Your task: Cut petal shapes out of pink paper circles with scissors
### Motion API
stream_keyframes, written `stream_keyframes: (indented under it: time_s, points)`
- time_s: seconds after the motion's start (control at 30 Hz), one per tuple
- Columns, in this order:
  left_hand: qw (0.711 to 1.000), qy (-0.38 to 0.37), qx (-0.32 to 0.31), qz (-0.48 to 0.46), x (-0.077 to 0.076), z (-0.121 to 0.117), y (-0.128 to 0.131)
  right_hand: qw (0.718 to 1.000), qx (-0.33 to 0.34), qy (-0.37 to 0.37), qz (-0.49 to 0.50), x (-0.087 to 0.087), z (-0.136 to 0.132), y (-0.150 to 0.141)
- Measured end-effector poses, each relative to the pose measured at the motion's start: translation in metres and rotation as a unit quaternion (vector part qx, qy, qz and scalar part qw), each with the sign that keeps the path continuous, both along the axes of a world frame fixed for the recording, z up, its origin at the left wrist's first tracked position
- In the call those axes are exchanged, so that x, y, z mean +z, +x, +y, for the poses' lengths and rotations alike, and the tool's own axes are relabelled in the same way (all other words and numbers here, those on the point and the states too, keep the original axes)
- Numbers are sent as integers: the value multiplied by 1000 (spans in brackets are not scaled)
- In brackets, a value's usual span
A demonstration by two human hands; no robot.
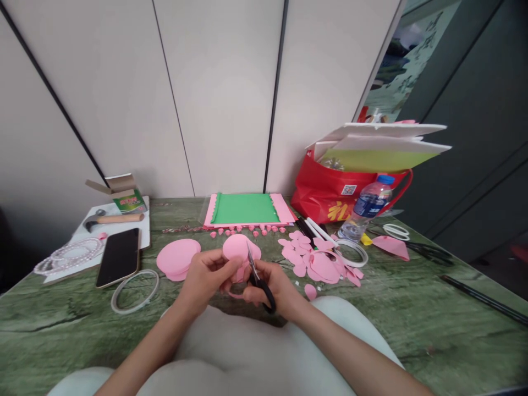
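Pink paper [235, 247]: is showing smooth, rounded lobes, two outlines overlapping; is sitting at the centre of the frame, held up between the hands. A narrow pink strip [236, 296] is hanging below, partly hidden by fingers.
Left hand [207, 272]: is pinching the paper at its lower edge, thumb in front, no gap showing at the grip.
Right hand [275, 285]: is curling around the handles of the scissors [270, 300], fingers bent closely.
Blades: are pointing upward and slightly left, crossing the paper's right part; their opening cannot be told.
Paper ovals [177, 257]: are lying stacked on the desk [412, 319], left of centre.
Cut petals [295, 256]: are lying heaped right of centre.
Green sheet [245, 208]: is resting flat at mid-frame, beyond the hands.
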State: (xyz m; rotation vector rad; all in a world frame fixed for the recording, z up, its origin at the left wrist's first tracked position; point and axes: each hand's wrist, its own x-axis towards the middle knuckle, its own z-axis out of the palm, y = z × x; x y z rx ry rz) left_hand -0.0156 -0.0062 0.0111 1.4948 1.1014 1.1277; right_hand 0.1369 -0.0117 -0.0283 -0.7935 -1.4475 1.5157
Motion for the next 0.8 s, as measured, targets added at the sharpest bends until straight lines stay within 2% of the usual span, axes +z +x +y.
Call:
stream_keyframes:
  time_s: [0.57,0.8]
  points:
    - [997,3,22,-73,-1,3,0,998,-9,-58,1,5,-2,-1]
    - [999,31,22,21,-1,1,2,999,9,-32,10,1,-2,-2]
